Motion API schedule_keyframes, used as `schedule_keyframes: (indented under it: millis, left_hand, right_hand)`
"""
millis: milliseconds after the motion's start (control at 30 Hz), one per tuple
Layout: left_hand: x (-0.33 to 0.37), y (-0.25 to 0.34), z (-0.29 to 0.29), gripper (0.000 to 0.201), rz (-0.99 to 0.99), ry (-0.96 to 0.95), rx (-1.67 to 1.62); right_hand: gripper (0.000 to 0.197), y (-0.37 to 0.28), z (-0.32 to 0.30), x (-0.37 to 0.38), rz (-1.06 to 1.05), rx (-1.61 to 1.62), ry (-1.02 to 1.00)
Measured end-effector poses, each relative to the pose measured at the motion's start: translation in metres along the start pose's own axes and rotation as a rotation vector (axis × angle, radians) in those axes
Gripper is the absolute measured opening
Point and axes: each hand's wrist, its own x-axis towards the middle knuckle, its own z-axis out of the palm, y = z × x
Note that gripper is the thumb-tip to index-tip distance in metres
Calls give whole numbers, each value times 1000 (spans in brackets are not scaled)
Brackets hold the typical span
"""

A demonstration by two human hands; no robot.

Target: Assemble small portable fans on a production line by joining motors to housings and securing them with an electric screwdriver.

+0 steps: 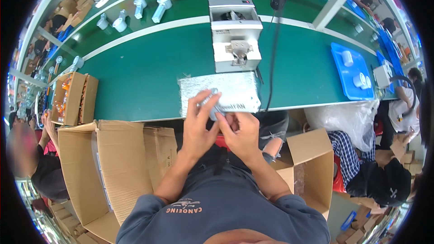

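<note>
Both hands meet over the near edge of a silvery white mat (230, 86) with dark print. My left hand (198, 129) has its thumb and fingers closed around a small pale blue-grey plastic part (213, 114). The fingers of my right hand (242, 134) are bent and pressed against the lower right side of the same part. Much of the part is hidden by my fingers, so its full shape cannot be made out. Just beyond the mat stands a white and grey bench machine (236, 36) with a metal fixture on its front.
A black cable (271, 63) hangs right of the machine. Pale blue round-headed handles (162, 8) lie on the back shelf. A blue tray (355, 74) with white cups is at right, a cardboard bin (74, 97) at left. Open cartons (122, 167) flank me; other people sit both sides.
</note>
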Motion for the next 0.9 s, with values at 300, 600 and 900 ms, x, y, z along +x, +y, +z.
schedule_keyframes:
  millis: [300,600,900]
  left_hand:
    - [-15,-13,5,68,-380,-70,-589]
    - [-3,-23,-16,64,-790,-274,-1383]
    - [73,-59,-47,73,-438,-64,-830]
  right_hand:
    - [9,15,-7,-5,92,532,103]
    - [20,19,-6,12,-381,312,-33]
    - [36,28,-30,31,-460,383,-45]
